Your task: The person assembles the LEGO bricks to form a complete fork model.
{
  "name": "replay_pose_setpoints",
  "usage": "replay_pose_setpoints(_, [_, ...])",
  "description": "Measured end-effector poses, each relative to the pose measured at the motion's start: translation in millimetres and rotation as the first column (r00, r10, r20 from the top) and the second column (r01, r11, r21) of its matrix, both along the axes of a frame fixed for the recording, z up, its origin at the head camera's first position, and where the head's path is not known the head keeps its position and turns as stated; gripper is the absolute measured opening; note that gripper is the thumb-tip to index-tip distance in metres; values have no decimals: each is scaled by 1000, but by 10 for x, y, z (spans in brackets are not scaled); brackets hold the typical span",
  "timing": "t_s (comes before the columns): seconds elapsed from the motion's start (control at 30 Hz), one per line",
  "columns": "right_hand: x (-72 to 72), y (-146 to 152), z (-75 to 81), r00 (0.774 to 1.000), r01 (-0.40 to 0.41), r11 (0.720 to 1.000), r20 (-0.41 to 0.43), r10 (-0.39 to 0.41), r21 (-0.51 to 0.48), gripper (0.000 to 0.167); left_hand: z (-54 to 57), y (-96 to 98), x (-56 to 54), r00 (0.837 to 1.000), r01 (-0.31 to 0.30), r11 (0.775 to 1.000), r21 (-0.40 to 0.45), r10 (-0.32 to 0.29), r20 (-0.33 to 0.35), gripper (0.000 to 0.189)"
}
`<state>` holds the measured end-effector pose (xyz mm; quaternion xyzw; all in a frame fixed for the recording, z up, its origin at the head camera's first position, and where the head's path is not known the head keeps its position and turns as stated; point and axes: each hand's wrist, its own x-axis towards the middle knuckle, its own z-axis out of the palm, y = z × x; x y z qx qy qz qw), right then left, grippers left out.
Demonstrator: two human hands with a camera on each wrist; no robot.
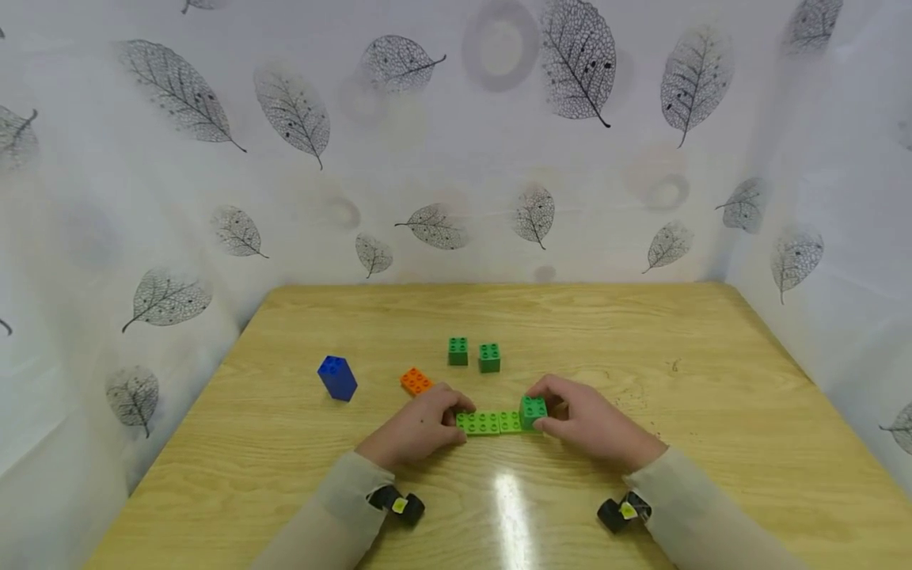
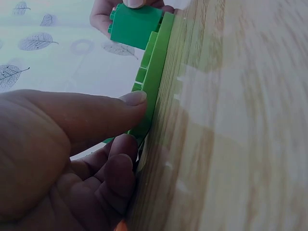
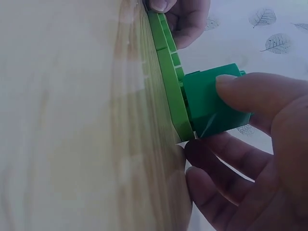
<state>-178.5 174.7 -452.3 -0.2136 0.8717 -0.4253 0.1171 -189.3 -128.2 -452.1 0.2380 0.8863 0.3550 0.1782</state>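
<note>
Two flat light-green toy bricks [image 1: 479, 423] lie end to end on the table. My left hand [image 1: 423, 427] pinches their left end between thumb and fingers. Between the thumb and fingers of my right hand [image 1: 594, 423] is a taller green brick [image 1: 533, 412], held over the right end of the row. In the right wrist view this green brick [image 3: 214, 103] stands slightly tilted against the light-green row [image 3: 168, 79], some of whose studs show along the seam. My left fingers hide the row's left end in the head view.
An orange brick [image 1: 416, 381] lies just beyond my left hand, partly covered by it. Farther left stands a tall blue block [image 1: 337, 378]. Two green bricks [image 1: 458, 351] sit behind the row on the wooden table [image 1: 641, 340]. A leaf-patterned white curtain [image 1: 456, 158] encloses the back and sides.
</note>
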Motion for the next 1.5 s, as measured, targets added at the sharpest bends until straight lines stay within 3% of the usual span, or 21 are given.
replay_pose_setpoints(0.57, [-54,11,-95,1000,-15,1000,-21,16,9,33,-1,3,-26,1000,-3,1000,-10,3,15,33])
replay_pose_setpoints(1.2, [-35,-26,-75,1000,-7,997,-17,8,77,35,3,-18,-7,1000,12,1000,17,-12,9,34])
replay_pose_setpoints(1.5, [-32,6,-10,1000,15,1000,26,-15,19,58,-3,-10,-21,1000,13,1000,14,-13,-2,35])
